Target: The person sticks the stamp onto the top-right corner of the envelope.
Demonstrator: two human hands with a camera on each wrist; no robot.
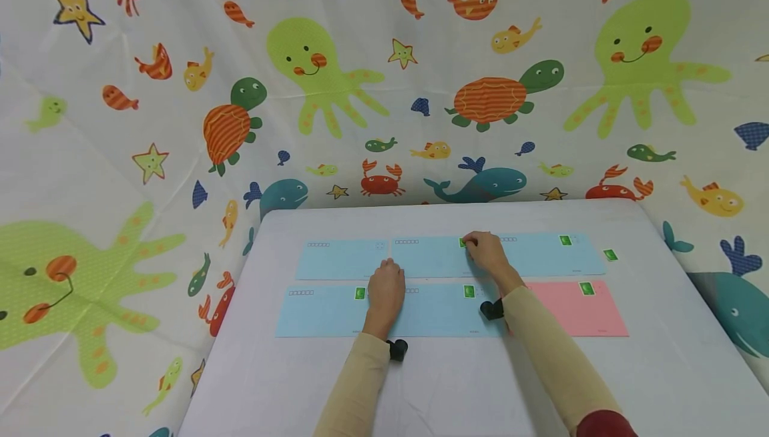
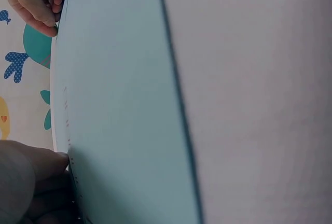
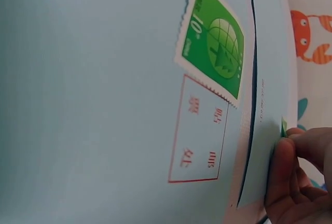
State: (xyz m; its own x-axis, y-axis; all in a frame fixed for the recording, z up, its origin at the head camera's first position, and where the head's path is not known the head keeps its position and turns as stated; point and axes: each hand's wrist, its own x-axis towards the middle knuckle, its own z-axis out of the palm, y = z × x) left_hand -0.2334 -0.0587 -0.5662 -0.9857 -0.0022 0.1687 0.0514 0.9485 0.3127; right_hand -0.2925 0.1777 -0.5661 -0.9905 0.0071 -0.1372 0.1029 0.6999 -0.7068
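Note:
In the head view, my right hand (image 1: 488, 257) is at the upper-right corner of the middle blue envelope (image 1: 429, 260) in the back row. Its thumb and finger pinch a small green postage stamp (image 3: 284, 126), seen mostly edge-on in the right wrist view. My left hand (image 1: 386, 297) rests near that envelope's left end, fingers pointing away from me. Its thumb (image 2: 52, 162) touches down by the printed squares in the left wrist view; the other fingers are partly hidden. Close to the right wrist camera, another green stamp (image 3: 215, 42) lies beside a red printed box on the front middle envelope.
More blue envelopes lie around: back left (image 1: 342, 263), back right (image 1: 547, 260) and front left (image 1: 318, 317). A pink envelope (image 1: 583, 317) lies at front right, partly under the right sleeve. One loose stamp (image 1: 610, 255) is on the white tablecloth (image 1: 679, 357). A sea-animal curtain hangs behind.

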